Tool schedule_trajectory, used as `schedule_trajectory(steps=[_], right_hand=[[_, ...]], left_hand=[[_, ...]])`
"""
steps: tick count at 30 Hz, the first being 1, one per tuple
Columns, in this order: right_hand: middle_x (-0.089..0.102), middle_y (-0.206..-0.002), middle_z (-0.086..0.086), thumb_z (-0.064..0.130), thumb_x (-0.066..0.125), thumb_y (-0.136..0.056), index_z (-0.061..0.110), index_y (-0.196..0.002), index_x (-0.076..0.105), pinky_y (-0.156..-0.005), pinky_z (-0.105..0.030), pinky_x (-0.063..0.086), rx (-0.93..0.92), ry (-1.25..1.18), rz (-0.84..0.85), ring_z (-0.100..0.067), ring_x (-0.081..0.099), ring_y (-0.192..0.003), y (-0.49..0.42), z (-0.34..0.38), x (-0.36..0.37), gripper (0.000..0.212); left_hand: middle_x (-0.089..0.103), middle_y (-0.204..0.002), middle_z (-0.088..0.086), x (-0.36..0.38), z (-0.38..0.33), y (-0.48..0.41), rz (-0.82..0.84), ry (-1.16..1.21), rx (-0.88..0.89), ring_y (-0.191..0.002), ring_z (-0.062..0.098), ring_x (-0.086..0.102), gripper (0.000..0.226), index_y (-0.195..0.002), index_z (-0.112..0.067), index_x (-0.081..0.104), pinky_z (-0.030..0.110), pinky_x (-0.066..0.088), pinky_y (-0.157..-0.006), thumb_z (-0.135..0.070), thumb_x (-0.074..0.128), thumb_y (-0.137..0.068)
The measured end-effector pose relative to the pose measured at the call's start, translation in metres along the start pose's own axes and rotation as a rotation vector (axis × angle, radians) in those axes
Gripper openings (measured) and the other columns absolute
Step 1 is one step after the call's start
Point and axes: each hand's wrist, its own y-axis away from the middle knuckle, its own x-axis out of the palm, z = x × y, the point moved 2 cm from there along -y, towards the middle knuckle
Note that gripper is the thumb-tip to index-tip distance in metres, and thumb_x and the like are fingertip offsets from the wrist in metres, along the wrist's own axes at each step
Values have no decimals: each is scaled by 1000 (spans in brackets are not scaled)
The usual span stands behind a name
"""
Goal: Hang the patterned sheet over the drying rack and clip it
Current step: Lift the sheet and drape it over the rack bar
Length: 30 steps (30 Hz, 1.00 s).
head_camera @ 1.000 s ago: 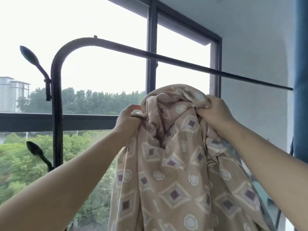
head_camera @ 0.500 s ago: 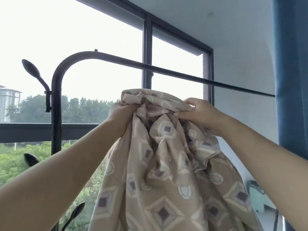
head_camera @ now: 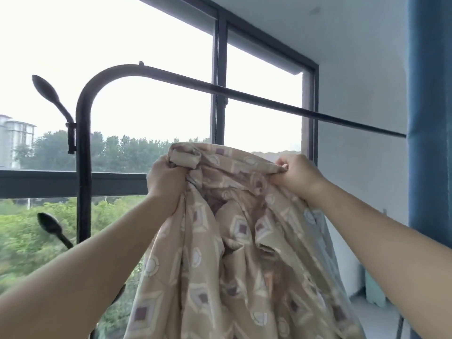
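Fingers of the left hand (head_camera: 166, 182) and right hand (head_camera: 297, 177) curl tight, bunching the patterned sheet (head_camera: 239, 253) between them, below the drying rack's black bar (head_camera: 269, 101) above the knuckles.

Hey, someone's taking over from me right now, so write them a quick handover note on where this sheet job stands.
Left hand: grips a bunched part of the sheet near its top.
Right hand: pinches the sheet's top edge, further right.
Sheet: held up below the rack bar, not touching it; the rest hangs down in folds.
Done: sheet raised close to the bar.
Left: get it over the bar, spread it out, clip it.
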Motion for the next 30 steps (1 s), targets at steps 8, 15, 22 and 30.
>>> schedule_trajectory(steps=[8, 15, 22, 30], right_hand=[[56, -74, -7, 17, 53, -90, 7, -76, 56, -63, -33, 41, -36, -242, -188, -22, 51, -75, -13, 11, 9, 17], [59, -77, -8, 22, 53, -90, 5, -82, 61, -66, -30, 40, -95, -285, -216, -20, 53, -75, -29, 28, 0, 21], [54, -70, -7, 22, 47, -91, 8, -71, 54, -60, -30, 37, -42, -371, -292, -18, 48, -69, -43, 36, -9, 26], [52, -65, -2, 25, 47, -93, 13, -67, 52, -55, -26, 36, -20, -438, -301, -17, 49, -64, -46, 35, -21, 29]], left_hand=[[70, -89, 12, -5, 1, 1, 211, 61, -63, -91, 33, 66, 13, -81, -18, 70, 49, 51, -91, -27, 71, -71], [71, -94, 14, 4, -11, -13, 225, 78, 17, -91, 34, 67, 16, -88, -16, 70, 51, 52, -89, -26, 68, -75], [68, -90, 14, 29, -31, -24, 331, 16, 16, -84, 31, 65, 9, -84, -14, 67, 39, 55, -83, -11, 60, -88], [62, -74, 7, 44, -37, -37, 214, 1, 27, -70, 22, 59, 22, -68, -19, 65, 37, 52, -67, -21, 59, -89]])
